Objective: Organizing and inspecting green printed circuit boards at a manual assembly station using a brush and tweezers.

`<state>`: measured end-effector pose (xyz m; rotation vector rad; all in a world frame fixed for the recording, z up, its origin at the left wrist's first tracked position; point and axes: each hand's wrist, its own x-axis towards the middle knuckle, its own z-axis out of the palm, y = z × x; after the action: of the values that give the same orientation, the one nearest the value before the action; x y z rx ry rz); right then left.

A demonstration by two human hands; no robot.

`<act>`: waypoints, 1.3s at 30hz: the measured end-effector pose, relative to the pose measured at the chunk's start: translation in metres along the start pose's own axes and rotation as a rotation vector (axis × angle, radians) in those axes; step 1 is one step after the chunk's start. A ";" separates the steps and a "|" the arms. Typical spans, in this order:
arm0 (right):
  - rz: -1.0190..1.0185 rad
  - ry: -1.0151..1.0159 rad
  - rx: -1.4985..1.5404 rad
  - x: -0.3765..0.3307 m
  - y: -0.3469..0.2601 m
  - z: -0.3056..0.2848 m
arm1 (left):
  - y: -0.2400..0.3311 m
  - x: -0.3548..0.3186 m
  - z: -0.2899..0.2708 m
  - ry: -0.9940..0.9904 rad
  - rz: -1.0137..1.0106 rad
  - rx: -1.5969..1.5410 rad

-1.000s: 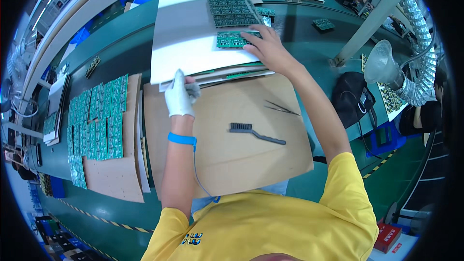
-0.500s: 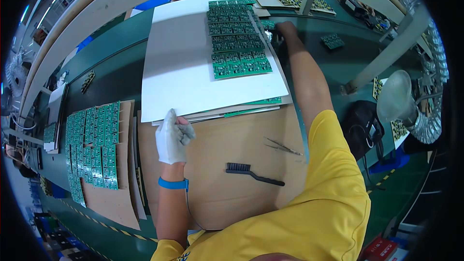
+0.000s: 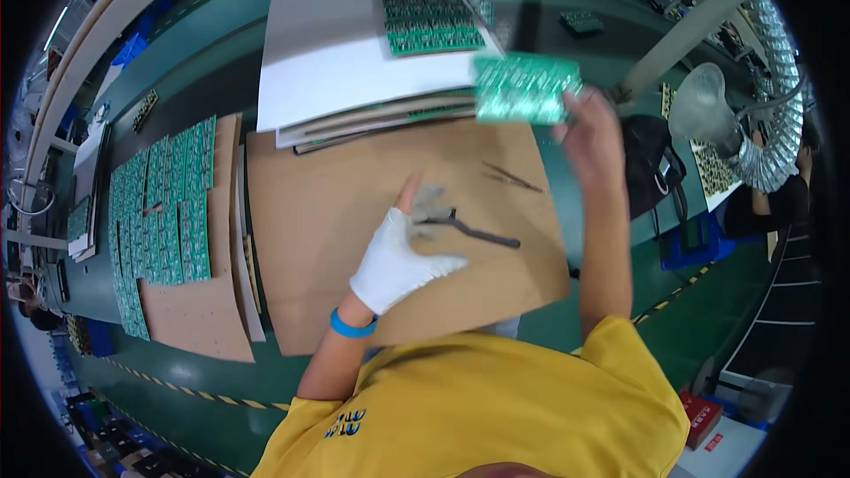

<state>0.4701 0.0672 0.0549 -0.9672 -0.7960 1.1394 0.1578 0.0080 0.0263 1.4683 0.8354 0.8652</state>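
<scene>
My right hand (image 3: 591, 137) pinches a green circuit board panel (image 3: 524, 88) by its right edge and holds it in the air, blurred by motion. My left hand (image 3: 394, 257), in a white glove with a bare fingertip, hovers over the brown cardboard sheet (image 3: 310, 265) with its fingers spread. Beneath its fingers lies a black brush (image 3: 487, 235); the bristle end is hidden behind the glove. Tweezers (image 3: 513, 178) rest on the cardboard beyond the brush handle.
Rows of green boards (image 3: 425, 4) lie on a white sheet (image 3: 314, 44) atop a stack ahead. More boards (image 3: 168, 212) cover cardboard at the left. A metal post (image 3: 677, 40), a black bag (image 3: 651, 159) and a fume hose (image 3: 770, 137) stand at the right.
My right hand has drawn back from the far side of the stack, bringing a circuit board panel. My left hand has moved right, over the brush, and spread its fingers. The view has shifted.
</scene>
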 end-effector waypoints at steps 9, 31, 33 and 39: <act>-0.629 0.096 -1.361 -0.167 0.089 0.079 | -0.024 -0.061 -0.016 0.323 -0.084 -0.558; -0.290 -0.338 -1.082 -0.175 0.098 0.119 | -0.056 -0.077 -0.028 0.308 -0.025 -0.540; -0.327 -0.380 -1.121 -0.184 0.097 0.135 | -0.056 -0.085 -0.027 0.323 -0.065 -0.634; -0.236 -0.336 -1.088 -0.195 0.096 0.114 | -0.065 -0.079 -0.027 0.361 0.018 -0.321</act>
<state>0.2853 -0.0854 0.0035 -1.5106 -1.8424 0.6118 0.0954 -0.0451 -0.0409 1.0551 0.8973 1.2398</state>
